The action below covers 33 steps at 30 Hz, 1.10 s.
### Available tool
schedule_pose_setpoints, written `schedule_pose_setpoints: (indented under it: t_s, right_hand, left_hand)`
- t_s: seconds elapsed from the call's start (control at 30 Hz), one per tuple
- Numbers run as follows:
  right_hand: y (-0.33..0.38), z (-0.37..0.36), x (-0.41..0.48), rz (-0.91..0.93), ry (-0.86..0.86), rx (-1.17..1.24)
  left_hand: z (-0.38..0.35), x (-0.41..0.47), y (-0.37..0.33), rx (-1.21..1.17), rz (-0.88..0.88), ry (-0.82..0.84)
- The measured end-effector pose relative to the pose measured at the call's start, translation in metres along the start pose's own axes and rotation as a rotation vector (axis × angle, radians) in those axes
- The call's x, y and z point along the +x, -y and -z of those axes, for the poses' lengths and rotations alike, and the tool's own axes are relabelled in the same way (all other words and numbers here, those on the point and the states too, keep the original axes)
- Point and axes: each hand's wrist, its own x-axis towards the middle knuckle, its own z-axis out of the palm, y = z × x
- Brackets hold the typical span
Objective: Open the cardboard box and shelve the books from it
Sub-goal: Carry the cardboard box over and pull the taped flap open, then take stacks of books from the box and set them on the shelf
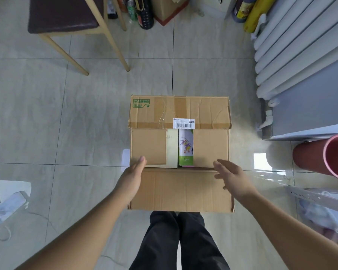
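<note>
The left arm and right arm reach forward and down, drawing slightly together. The left hand is turned edge-on, fingers straight and together. The right hand is palm down, fingers loosely spread, gripping nothing. Dark-trousered legs show between the arms.

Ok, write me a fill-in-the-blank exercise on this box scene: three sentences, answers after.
1. The cardboard box stands on the tiled ____.
2. The gap between its inner flaps shows two ____: a cream cover and a green-and-white cover.
3. The barcode label sits on the outer flap folded ____ from the person.
Missing words: floor; books; away.
</note>
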Motion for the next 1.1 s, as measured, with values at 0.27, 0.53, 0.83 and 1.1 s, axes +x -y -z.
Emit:
schedule_pose_setpoints:
  t_s: [0.27,0.53,0.83,1.1]
  right_hand:
    - [0.057,-0.047,0.064,0.042,0.125,-0.079]
    - [0.114,-0.041,0.065,0.443,-0.167,-0.096]
    - [0.194,-0.032,0.133,0.338,-0.059,-0.236]
    - [0.122,-0.080,0.078,0.016,0.107,0.062]
  left_hand:
    - [-0.068,0.008,-0.051,0.019,-0.058,0.209]
    - [-0.085,0.016,-0.044,0.133,-0.010,0.214]
    - [-0.094,0.007,-0.047,0.217,-0.093,0.167]
    - [-0.068,-0.017,-0.048,0.359,-0.237,-0.159]
